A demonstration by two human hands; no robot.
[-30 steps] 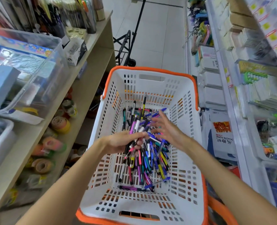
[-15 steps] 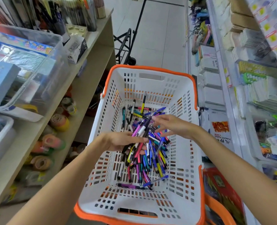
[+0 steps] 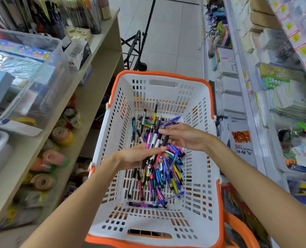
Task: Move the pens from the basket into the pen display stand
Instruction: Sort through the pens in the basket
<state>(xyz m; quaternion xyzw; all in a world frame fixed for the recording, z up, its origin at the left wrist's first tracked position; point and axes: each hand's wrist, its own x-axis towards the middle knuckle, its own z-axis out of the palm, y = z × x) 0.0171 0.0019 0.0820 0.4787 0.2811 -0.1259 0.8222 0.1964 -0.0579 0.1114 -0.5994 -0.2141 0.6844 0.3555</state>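
Your two forearms come in from 7 and 5 o'clock and meet over the middle of the white basket [image 3: 198, 208] with the orange rim, which fills the lower centre of the view.

Your left hand [image 3: 137, 156] is curled around a bundle of pens [image 3: 154, 140], thumb across the barrels; the bundle stands tilted, its tips pointing up toward 12 o'clock and its lower ends hanging below your palm.

Your right hand [image 3: 182, 136], at about 1 o'clock from the left one, has its fingers bent loosely against the top of that same bundle; you appear to be touching or pinching a dark pen there, but the grip cannot be told for sure.

Beneath both hands the loose pens [image 3: 168, 178] lie in a heap on the basket floor, spreading toward 6 o'clock, with one purple pen [image 3: 141, 204] lying crosswise at the near edge of the heap. A few more pens lean toward the far wall at 12 o'clock.

At 9 o'clock, a beige shelf [image 3: 87, 111] carries rolls of tape [image 3: 62, 136] below and a clear plastic bin [image 3: 23, 77] above. At 3 o'clock, white racks [image 3: 247, 97] hold packaged stationery. Farther off, at 12 o'clock, a black folding trolley [image 3: 136, 49] stands on the pale tiled floor [image 3: 175, 42].
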